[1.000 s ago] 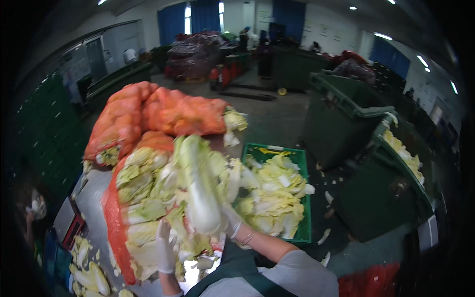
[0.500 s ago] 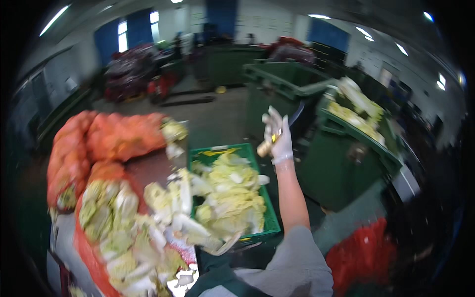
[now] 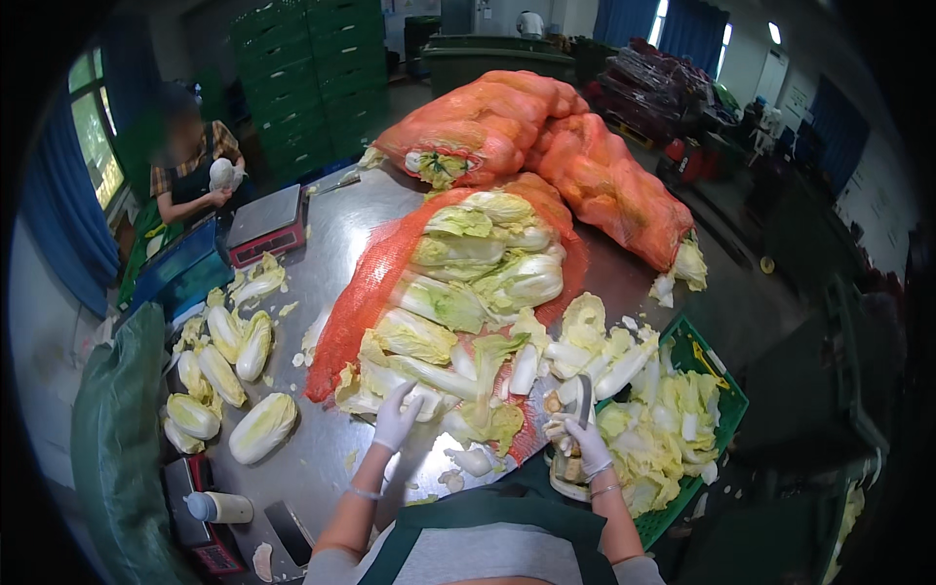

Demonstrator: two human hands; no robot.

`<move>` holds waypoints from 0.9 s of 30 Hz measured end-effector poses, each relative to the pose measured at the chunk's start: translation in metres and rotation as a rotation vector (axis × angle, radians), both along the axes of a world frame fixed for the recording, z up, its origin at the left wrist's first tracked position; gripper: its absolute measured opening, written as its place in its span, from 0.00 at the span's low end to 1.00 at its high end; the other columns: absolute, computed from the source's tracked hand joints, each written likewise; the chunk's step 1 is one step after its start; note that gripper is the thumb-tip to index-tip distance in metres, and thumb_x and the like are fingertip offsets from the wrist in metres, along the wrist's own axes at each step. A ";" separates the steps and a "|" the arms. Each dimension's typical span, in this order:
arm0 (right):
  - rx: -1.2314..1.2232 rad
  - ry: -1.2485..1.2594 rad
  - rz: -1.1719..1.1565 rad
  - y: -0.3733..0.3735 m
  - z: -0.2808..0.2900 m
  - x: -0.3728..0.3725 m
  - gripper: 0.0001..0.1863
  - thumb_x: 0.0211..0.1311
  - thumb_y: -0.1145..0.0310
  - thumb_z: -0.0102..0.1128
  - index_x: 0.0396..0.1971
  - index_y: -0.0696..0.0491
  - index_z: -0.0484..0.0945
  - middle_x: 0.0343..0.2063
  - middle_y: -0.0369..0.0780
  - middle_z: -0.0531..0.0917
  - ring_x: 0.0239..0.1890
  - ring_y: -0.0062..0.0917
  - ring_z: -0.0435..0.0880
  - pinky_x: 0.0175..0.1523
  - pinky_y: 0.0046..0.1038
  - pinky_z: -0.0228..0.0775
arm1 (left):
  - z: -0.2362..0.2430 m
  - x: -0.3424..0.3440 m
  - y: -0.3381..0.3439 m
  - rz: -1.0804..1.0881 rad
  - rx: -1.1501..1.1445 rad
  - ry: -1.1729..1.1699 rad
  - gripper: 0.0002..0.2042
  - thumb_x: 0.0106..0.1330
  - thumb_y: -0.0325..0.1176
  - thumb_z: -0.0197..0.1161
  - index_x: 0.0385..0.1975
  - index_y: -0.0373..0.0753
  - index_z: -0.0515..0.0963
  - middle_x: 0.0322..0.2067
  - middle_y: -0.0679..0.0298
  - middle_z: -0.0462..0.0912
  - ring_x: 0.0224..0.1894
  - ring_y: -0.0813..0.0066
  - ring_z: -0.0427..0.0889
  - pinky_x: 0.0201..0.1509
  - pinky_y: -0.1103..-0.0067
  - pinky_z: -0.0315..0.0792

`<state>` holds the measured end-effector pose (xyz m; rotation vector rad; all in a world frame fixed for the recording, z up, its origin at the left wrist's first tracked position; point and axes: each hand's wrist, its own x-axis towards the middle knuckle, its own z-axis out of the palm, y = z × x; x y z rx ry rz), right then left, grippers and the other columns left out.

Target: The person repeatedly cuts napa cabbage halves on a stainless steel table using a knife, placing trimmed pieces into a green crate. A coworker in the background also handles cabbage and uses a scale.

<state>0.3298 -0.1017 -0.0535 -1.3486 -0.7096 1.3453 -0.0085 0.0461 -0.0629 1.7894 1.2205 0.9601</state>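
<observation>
My right hand (image 3: 588, 447), in a white glove, is closed around the wooden handle of a curved knife (image 3: 586, 398). Its blade points up beside the green crate of loose leaves. Over the near end of the cabbage pile, my gloved left hand (image 3: 393, 419) reaches with its fingers apart, close to a white-stemmed Chinese cabbage (image 3: 429, 398); whether they touch is hard to see. An opened orange mesh sack (image 3: 341, 331) lies under the heap of Chinese cabbages (image 3: 458, 292). Loose leaves (image 3: 483, 414) are strewn between my hands.
Trimmed cabbages (image 3: 263, 429) lie on the metal table (image 3: 322, 253) at left, near a bottle (image 3: 220, 507) and a scale (image 3: 265, 222). Full orange sacks (image 3: 487, 117) sit at the far side. The green crate (image 3: 673, 522) stands right. Another person (image 3: 195, 166) works at far left.
My view has swung left from the bins to the table. My right hand, stretched out earlier with the knife, is now back beside the crate. My left hand has come into view.
</observation>
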 end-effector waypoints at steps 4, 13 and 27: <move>-0.046 -0.041 0.148 0.022 -0.019 -0.010 0.19 0.64 0.60 0.47 0.48 0.58 0.71 0.32 0.41 0.83 0.19 0.12 0.74 0.23 0.12 0.65 | -0.034 0.012 0.095 -0.184 0.398 0.628 0.21 0.57 0.29 0.54 0.54 0.41 0.67 0.52 0.58 0.71 0.56 0.58 0.68 0.57 0.66 0.63; -0.188 0.036 0.141 0.027 -0.023 -0.032 0.18 0.65 0.61 0.45 0.48 0.57 0.71 0.33 0.41 0.83 0.20 0.12 0.74 0.25 0.11 0.65 | -0.044 0.036 0.184 -0.343 0.492 1.297 0.38 0.46 0.32 0.63 0.61 0.52 0.56 0.59 0.54 0.60 0.63 0.52 0.55 0.58 0.47 0.52; -0.065 -0.141 0.194 0.047 -0.001 -0.055 0.21 0.60 0.64 0.54 0.51 0.57 0.69 0.37 0.39 0.81 0.26 0.13 0.75 0.30 0.15 0.67 | 0.067 -0.018 0.121 -0.179 -0.516 -1.030 0.25 0.60 0.39 0.56 0.55 0.36 0.63 0.50 0.57 0.72 0.52 0.65 0.72 0.58 0.69 0.64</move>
